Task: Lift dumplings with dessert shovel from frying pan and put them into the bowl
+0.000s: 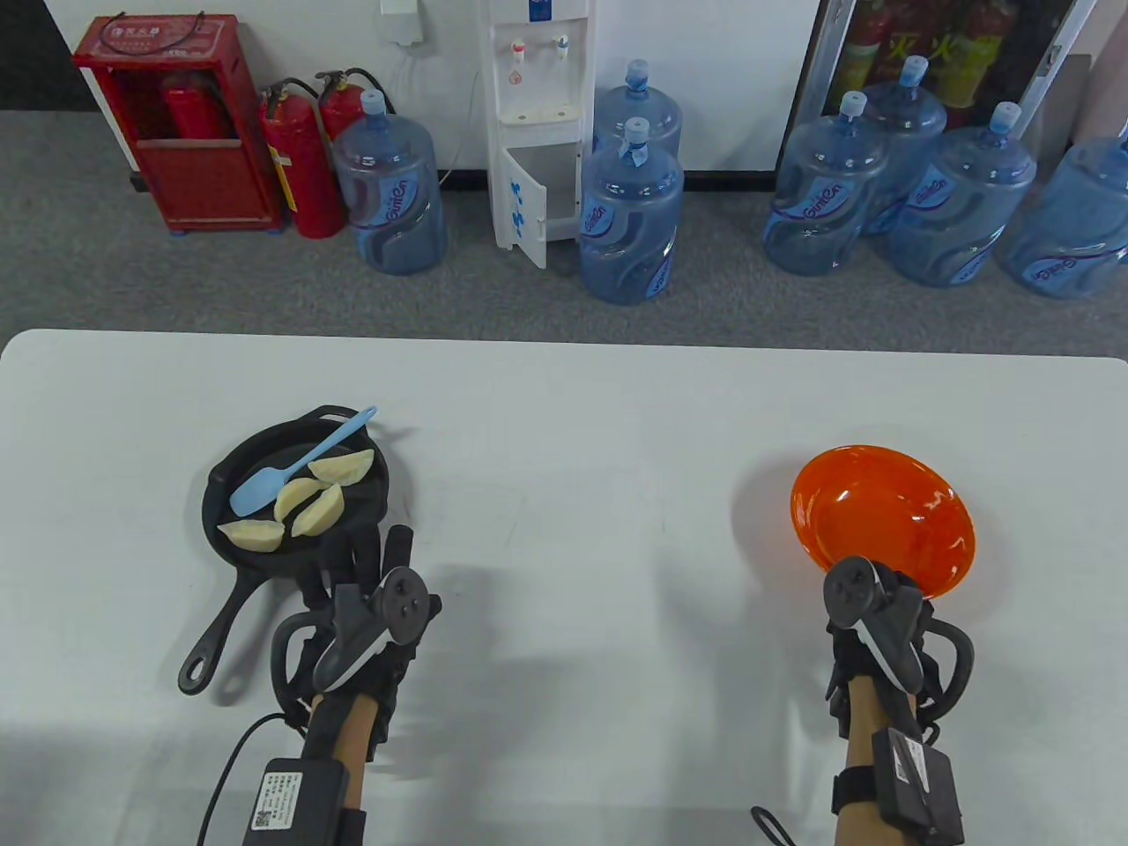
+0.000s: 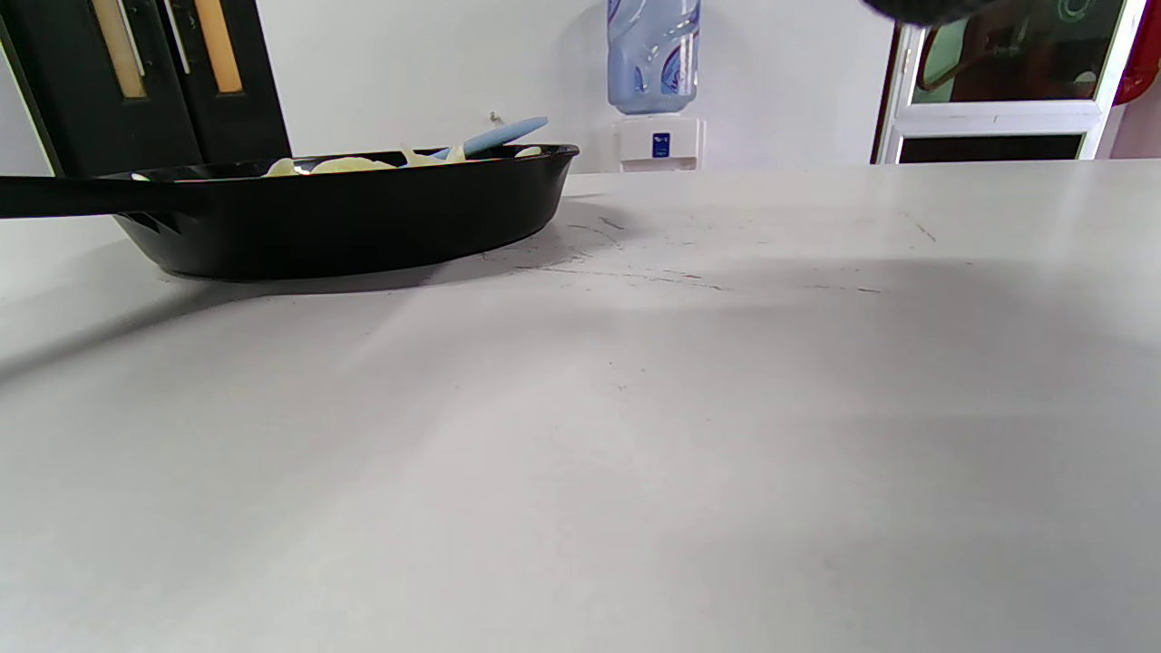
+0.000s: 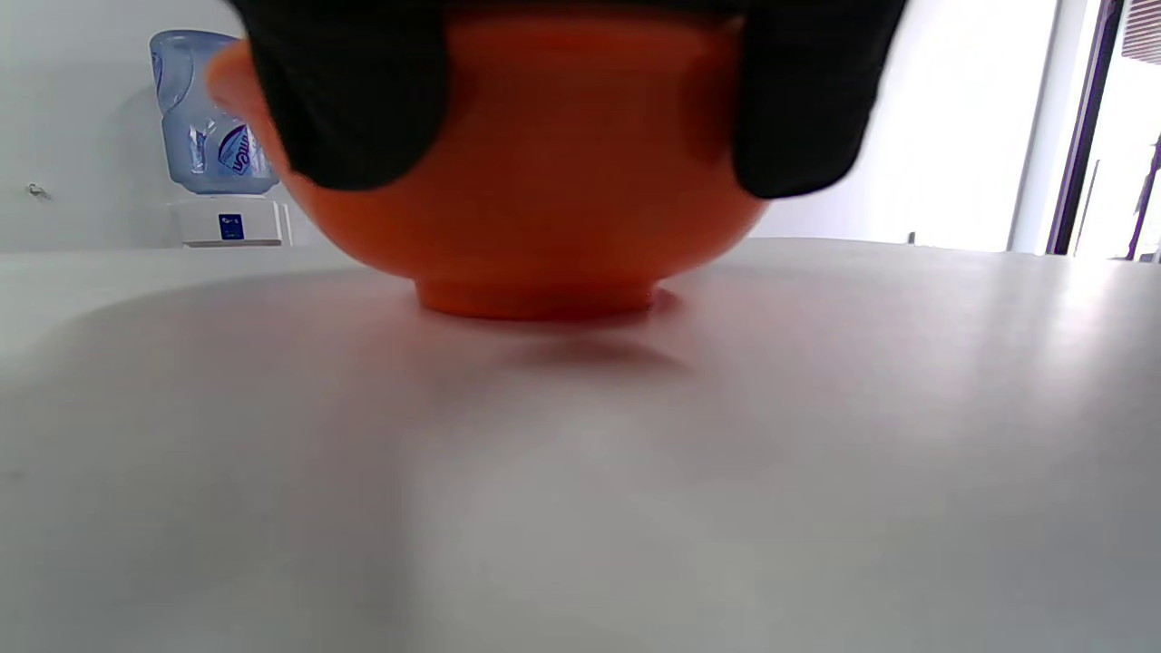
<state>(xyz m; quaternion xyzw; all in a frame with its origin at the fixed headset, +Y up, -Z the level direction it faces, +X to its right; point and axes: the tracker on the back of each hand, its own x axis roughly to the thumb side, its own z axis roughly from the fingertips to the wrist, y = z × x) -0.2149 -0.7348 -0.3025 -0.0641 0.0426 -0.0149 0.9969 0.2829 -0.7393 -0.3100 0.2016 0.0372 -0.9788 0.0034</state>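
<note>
A black frying pan (image 1: 256,454) sits on the left of the white table, its handle (image 1: 216,639) pointing toward me. Several pale dumplings (image 1: 308,507) lie in it, with a light blue dessert shovel (image 1: 291,463) resting across them, its handle over the far rim. My left hand (image 1: 374,564) lies just right of the pan's near edge, fingers straight and holding nothing. The orange bowl (image 1: 881,520) stands empty on the right. My right hand (image 1: 881,586) is at the bowl's near rim. In the right wrist view its fingers (image 3: 354,100) hang in front of the bowl (image 3: 544,227); contact is unclear.
The white table (image 1: 573,529) stretches bare between pan and bowl. Beyond its far edge, on the floor, stand several water jugs (image 1: 630,211), a dispenser (image 1: 538,123) and fire extinguishers (image 1: 295,163). The left wrist view shows the pan (image 2: 345,218) side-on at table level.
</note>
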